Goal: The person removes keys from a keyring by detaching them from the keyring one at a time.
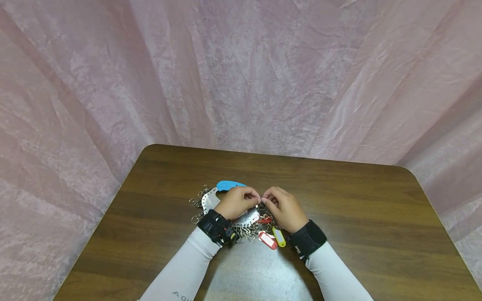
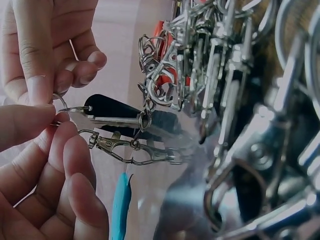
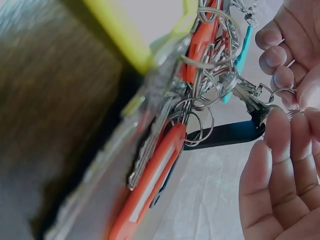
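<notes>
Over a shiny metal plate [image 1: 210, 202] with a blue handle [image 1: 228, 185], my left hand [image 1: 235, 203] and right hand [image 1: 286, 211] meet fingertip to fingertip. Both pinch a small split ring [image 2: 61, 101] between thumb and fingers. From that ring hang a key [image 3: 247, 97] and a black tag [image 2: 112, 111]. A metal swivel clasp [image 2: 125, 150] dangles close to my left fingers. Many clasps and rings line the plate's holed edge. Under my right hand lie a red key tag [image 1: 268, 240] and a yellow key tag [image 1: 279, 237].
The brown wooden table [image 1: 357, 209] extends around the plate on all sides. Behind it hangs a pink curtain [image 1: 241, 75]. Loose rings and clasps [image 1: 196, 203] spread out at the plate's left edge.
</notes>
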Motion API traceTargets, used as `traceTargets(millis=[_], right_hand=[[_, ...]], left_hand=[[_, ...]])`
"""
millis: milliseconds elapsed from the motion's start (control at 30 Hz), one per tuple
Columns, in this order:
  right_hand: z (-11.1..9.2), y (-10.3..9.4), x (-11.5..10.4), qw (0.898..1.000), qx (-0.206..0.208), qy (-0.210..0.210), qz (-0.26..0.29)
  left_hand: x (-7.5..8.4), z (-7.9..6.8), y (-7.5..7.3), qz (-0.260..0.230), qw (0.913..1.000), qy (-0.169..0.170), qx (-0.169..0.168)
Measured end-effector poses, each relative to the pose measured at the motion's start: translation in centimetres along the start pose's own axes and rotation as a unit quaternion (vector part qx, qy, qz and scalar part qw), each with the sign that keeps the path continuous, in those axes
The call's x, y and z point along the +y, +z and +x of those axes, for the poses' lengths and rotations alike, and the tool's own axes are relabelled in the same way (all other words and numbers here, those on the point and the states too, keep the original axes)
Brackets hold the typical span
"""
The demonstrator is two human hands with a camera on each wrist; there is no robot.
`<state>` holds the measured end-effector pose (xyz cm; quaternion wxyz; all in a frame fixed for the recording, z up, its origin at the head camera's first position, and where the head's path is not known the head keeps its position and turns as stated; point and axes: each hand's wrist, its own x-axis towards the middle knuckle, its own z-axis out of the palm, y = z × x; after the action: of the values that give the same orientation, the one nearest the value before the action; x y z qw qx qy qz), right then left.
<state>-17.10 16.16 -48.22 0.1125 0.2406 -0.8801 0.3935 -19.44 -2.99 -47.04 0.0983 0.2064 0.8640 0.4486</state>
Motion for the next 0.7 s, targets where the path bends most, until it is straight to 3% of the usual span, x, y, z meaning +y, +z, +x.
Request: traceTargets(millis=[700], right_hand=[[0.01,-0.04,-0.11,0.998,0.018,0.047,-0.024]], left_hand=[[-0.26,0.05,0.13,-0.002,0.9999,0.004,-0.013]])
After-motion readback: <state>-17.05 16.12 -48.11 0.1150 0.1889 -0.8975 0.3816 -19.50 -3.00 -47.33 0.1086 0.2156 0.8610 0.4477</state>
